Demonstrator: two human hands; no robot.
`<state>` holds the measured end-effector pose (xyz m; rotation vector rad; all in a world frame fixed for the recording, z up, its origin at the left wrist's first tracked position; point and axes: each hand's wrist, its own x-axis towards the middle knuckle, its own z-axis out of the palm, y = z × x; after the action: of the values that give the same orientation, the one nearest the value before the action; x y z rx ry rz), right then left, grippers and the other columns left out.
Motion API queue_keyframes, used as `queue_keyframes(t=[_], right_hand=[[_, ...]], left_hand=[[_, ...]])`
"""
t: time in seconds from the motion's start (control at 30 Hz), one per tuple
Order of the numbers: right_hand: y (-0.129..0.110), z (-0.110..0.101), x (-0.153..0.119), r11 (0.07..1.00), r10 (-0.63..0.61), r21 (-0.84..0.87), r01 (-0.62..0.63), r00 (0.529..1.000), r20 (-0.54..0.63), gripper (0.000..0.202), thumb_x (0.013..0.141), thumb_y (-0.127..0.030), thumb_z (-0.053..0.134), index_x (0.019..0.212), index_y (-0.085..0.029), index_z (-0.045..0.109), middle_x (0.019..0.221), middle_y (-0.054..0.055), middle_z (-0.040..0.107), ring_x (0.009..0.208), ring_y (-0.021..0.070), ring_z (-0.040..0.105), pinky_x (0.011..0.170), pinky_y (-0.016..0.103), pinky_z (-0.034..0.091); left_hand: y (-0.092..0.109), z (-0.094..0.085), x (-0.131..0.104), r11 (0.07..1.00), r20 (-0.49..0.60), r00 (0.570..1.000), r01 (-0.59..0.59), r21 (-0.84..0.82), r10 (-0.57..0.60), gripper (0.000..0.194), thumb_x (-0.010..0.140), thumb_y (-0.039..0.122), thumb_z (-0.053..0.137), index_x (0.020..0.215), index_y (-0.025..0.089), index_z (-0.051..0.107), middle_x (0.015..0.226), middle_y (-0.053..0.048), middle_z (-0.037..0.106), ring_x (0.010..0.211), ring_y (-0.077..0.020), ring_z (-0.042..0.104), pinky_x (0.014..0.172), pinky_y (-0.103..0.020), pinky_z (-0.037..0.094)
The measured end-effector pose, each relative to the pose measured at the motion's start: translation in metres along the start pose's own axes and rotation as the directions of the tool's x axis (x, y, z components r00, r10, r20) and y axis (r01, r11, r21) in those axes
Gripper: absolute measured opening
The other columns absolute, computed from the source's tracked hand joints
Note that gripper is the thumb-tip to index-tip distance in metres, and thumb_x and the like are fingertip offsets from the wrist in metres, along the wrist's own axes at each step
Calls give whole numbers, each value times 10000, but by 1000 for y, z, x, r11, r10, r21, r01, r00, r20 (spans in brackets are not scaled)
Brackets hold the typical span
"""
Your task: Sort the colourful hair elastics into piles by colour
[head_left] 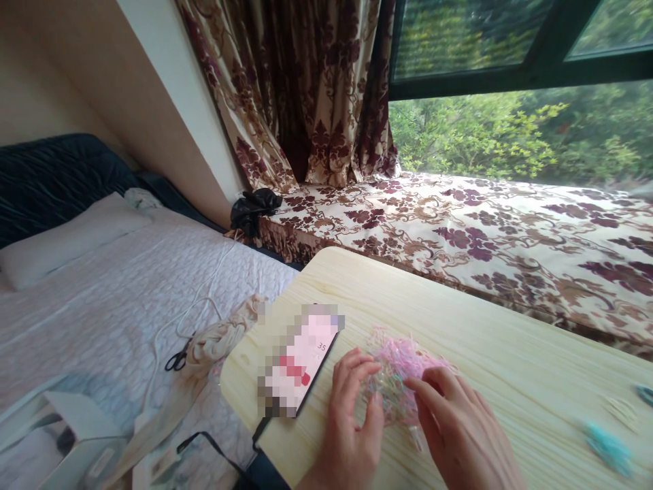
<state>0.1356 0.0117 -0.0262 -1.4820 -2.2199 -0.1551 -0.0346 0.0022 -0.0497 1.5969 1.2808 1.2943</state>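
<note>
On the light wooden table [398,292] lies a loose pile of thin, glossy pink and pale multicoloured strips [403,357]; their exact kind is too fine to make out. My left hand [354,408] rests at the pile's left side, thumb and fingers apart in a loose curve. From the right, my right hand [456,415] reaches over the pile with fingers bent and drawn together at its middle. Whatever the right fingertips pinch is hidden. A phone [300,361] with a lit, partly pixelated screen lies left of my left hand.
Small turquoise [607,446] and cream [621,412] bunches lie at the table's right. A black cable [260,432] runs off the phone's near end. Left is a bed [153,272] with scissors [177,361], cloth [219,340] and a white box [76,435]. Behind is a flower-patterned window seat [433,218].
</note>
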Motion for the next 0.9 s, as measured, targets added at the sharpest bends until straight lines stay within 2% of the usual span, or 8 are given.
queue_keyframes(t=[0.1,0.27,0.4,0.53,0.6,0.77,0.9], right_hand=[[-4,0,3,1000,3,0,-3,1000,-16,253,923,-182,423,888,-240,667,821,46,610,722,185,592,632,298,430],[-7,-1,11,999,-29,-23,32,995,95,185,853,-148,515,784,-250,653,773,31,602,686,175,565,655,296,407],[-6,3,14,996,-50,-62,58,990,131,162,815,-126,548,748,-245,636,761,28,602,682,181,564,661,307,406],[-4,1,15,995,-68,-64,74,993,97,215,856,-136,507,688,-241,592,737,34,594,686,196,566,666,330,434],[-1,-5,12,997,-70,-12,71,994,84,223,898,-169,482,722,-245,597,749,29,604,679,188,581,640,316,456],[14,-15,-8,973,9,228,-23,998,64,170,962,-288,484,919,-249,644,921,37,714,775,143,689,662,225,538],[21,-14,-18,952,128,270,-147,988,87,257,961,-394,481,876,-255,679,736,-2,748,605,138,704,527,195,533]], left_hand=[[2,0,0,1000,1,1000,4,-9,-4,346,924,111,457,1222,233,583,1324,-103,554,1328,-244,470,1158,-486,379],[3,0,0,1000,-10,1000,10,-26,-10,335,923,113,461,1208,235,589,1322,-97,550,1337,-231,461,1166,-466,372],[2,-1,1,1000,-10,1000,4,-18,-4,336,922,107,457,1202,244,582,1318,-88,548,1331,-228,465,1163,-461,373],[3,-1,2,1000,-5,1000,-11,-9,11,343,916,93,454,1198,246,575,1306,-89,550,1319,-232,469,1154,-473,376],[3,-1,2,1000,-4,1000,-5,-10,5,347,914,89,453,1198,249,574,1306,-88,548,1314,-231,471,1148,-472,380],[4,0,1,1000,14,1000,3,-14,-2,348,923,93,446,1207,251,573,1321,-89,547,1334,-229,456,1153,-463,372],[4,-1,1,1000,20,1000,6,-13,-5,334,934,113,454,1219,241,572,1329,-96,540,1344,-229,444,1161,-456,361]])
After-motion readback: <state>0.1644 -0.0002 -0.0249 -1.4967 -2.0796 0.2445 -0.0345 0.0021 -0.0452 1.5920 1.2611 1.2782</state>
